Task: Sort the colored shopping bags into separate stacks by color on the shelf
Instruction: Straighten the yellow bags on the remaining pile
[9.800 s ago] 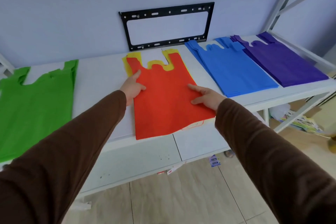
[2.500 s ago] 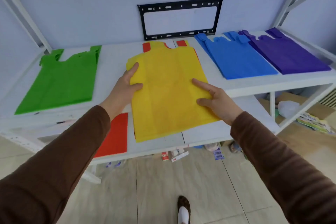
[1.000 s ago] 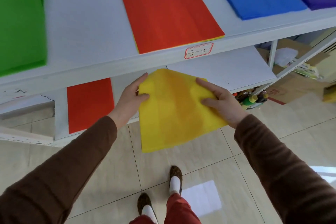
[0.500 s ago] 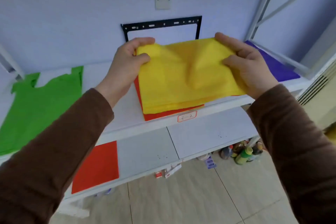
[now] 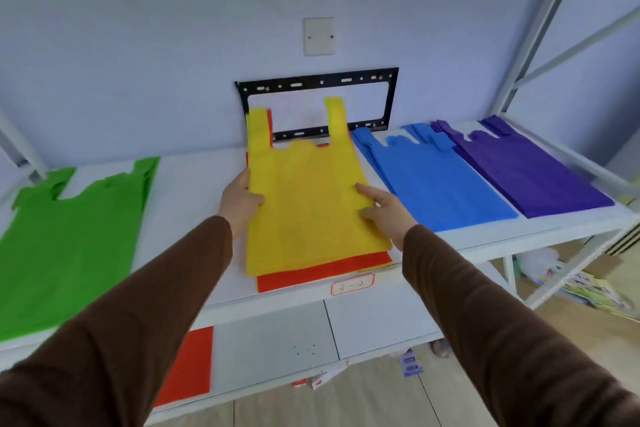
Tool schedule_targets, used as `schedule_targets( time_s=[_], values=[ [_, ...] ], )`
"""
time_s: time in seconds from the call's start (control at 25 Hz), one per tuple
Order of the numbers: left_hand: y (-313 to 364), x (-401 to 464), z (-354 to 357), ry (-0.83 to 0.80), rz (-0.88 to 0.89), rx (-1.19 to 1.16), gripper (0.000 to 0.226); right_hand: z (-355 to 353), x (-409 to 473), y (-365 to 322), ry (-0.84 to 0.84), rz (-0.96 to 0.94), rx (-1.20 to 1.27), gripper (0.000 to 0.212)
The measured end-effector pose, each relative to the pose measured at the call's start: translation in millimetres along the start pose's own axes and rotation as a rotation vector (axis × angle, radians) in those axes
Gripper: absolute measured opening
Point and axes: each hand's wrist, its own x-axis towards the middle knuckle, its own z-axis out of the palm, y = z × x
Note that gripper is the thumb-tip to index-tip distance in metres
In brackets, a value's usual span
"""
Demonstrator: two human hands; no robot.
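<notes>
Two hands hold a yellow shopping bag (image 5: pixel 304 204) by its sides on the upper shelf (image 5: pixel 194 184): the left hand (image 5: pixel 239 204) grips the left edge with its thumb on top, and the right hand (image 5: pixel 384 215) lies on the right edge with fingers nearly straight. This bag lies flat over a red bag (image 5: pixel 322 272). One green stack (image 5: pixel 69 239), one blue stack (image 5: pixel 433 184) and one purple stack (image 5: pixel 526 173) share the shelf; another red bag (image 5: pixel 190 364) lies on the lower shelf (image 5: pixel 277 340). A black wall bracket (image 5: pixel 318 80) hangs behind.
</notes>
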Motion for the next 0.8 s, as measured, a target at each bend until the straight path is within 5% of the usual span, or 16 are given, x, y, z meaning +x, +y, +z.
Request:
schedule_targets(
  time_s=[0.28,0.44,0.64,0.8],
  values=[
    [-34,-2,13,0.178,-0.145,0.266,0.064,8,6,27,-0.064,0.106,-0.214,0.057],
    [-39,1,7,0.210,-0.173,0.376,0.038,11,7,31,-0.012,0.087,-0.223,0.057],
    [-39,-5,11,0.229,-0.041,0.443,0.022,12,4,33,0.011,0.062,-0.294,0.058],
    [-32,-12,16,0.243,0.040,0.428,0.034,14,3,34,0.010,0.050,-0.394,0.060]
  ],
)
